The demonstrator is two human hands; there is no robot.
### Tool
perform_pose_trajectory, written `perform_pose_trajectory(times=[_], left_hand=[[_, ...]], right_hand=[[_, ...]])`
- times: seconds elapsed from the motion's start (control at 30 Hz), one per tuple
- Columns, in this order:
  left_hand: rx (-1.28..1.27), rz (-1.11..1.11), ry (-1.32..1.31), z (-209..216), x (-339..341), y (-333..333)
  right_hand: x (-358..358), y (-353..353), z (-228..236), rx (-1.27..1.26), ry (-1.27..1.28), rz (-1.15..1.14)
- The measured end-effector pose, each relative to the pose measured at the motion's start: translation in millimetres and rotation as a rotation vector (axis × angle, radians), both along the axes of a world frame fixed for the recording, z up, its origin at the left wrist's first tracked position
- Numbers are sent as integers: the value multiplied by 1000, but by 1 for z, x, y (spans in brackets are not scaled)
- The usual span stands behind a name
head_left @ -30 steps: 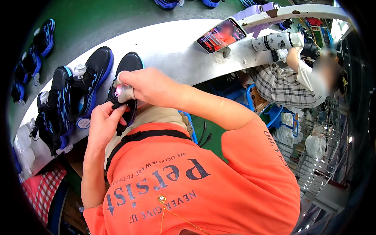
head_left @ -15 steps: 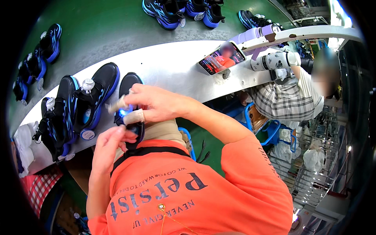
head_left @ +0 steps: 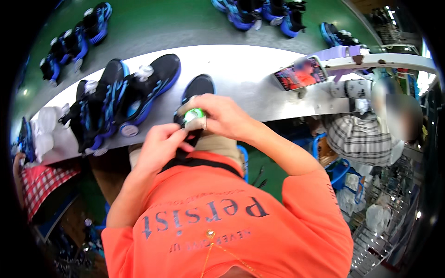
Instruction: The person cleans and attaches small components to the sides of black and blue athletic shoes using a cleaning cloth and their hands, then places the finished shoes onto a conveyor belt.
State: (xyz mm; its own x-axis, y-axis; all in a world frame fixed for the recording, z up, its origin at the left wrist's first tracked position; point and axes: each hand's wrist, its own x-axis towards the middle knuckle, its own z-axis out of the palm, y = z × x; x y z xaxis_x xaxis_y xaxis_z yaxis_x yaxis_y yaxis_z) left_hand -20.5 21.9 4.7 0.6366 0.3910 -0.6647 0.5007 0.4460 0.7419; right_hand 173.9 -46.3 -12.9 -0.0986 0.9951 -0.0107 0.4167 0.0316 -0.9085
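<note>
A black sneaker (head_left: pixel 199 87) with a blue-purple sole stands at the table's front edge, toe pointing away from me. My right hand (head_left: pixel 225 115), beige covers on some fingertips, closes around a small round piece glowing green (head_left: pixel 193 114) over the shoe's tongue. At the heel end, my left hand (head_left: pixel 162 144) has its fingers curled against the dark collar; its fingertips are partly hidden. To the left, a pair of similar sneakers, one nearer (head_left: pixel 155 76) and one farther left (head_left: pixel 109 83), carry round white pieces on their tongues and hanging round tags.
On the white table (head_left: pixel 236 69), a phone (head_left: pixel 301 74) leans at the right, near a white patterned bottle (head_left: pixel 352 88) and a pale metal rail (head_left: pixel 394 60). White plastic pieces (head_left: pixel 45 125) lie far left. More sneakers (head_left: pixel 65 46) stand beyond on a green surface. A co-worker (head_left: pixel 359 139) sits at right.
The view has shifted, so the table and shoes sit farther right in it. The glow under my right hand went from blue to green. My left hand's fingers are more curled.
</note>
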Motion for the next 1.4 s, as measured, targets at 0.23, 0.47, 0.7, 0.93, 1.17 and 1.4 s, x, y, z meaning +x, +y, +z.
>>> perform_pose_trajectory(times=[0.23,0.47,0.7,0.93,1.17,1.4], left_hand=[[-163,86,-61,-5,-1,-12],[-167,86,-27,-2,-3,-14],[-300,179,-92,-6,-5,-19],[-258,219,-90,-4,0,-23],[-307,208,-77,3,3,-24],[-357,321,-135,-3,2,-31]], right_hand=[[8,2,18,-88,-82,121],[9,7,18,-10,-37,195],[1,1,13,-114,-152,39],[-5,-4,14,-104,-165,-40],[-4,-12,3,-35,-188,-68],[2,-4,11,-12,-49,43]])
